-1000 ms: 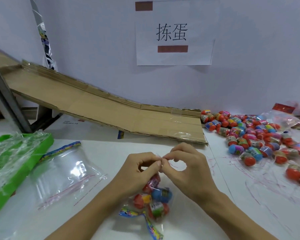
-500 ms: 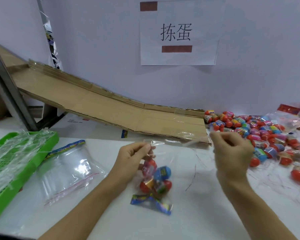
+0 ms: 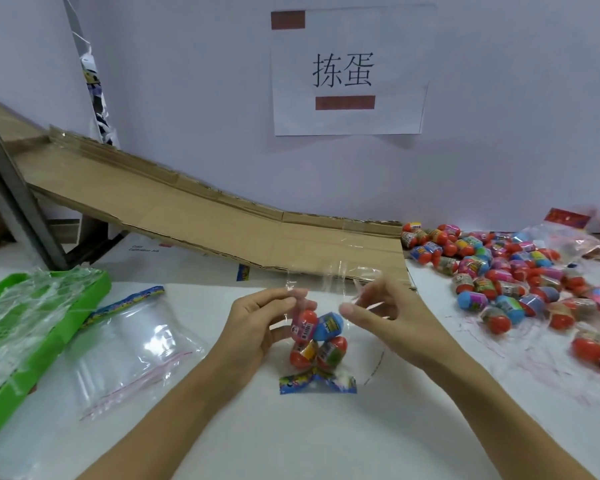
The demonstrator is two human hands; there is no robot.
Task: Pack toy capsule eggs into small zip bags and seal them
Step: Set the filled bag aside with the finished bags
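Fingers (image 3: 293, 299) of both hands pinch the zip bag (image 3: 329, 289) mouth above 4 eggs (image 3: 317, 337); press its seal evenly across.

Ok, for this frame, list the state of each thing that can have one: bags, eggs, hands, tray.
Clear zip bag with four capsule eggs: upright on the table, top held apart, unsealed.
Left hand: pinching the bag's left top edge.
Right hand: pinching the right top edge.
Empty clear zip bags: lying flat.
Loose pile of capsule eggs: unpacked.
Green plastic tray: covered in clear film.
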